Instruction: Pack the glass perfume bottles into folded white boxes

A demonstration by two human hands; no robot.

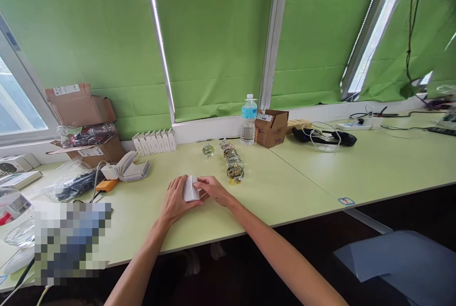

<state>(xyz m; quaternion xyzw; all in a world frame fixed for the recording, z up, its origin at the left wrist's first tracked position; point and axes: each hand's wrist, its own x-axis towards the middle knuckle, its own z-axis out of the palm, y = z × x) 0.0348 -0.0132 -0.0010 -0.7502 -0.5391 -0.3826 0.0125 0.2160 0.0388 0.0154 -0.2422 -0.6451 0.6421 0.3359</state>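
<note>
A small white folded paper leaflet (190, 189) is held between the left hand (177, 200) and the right hand (212, 189), its edges pinched by both sets of fingers, over the pale green tabletop (285, 192). Part of it is hidden by the fingers, and no printing can be made out. Just beyond, a line of gold-and-glass rings (231, 163) is laid. At lower left, a pixelated patch (71, 242) conceals whatever lies there.

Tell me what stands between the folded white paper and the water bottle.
The right hand on the folded white paper, then the row of gold-toned rings, just short of the water bottle.
</note>
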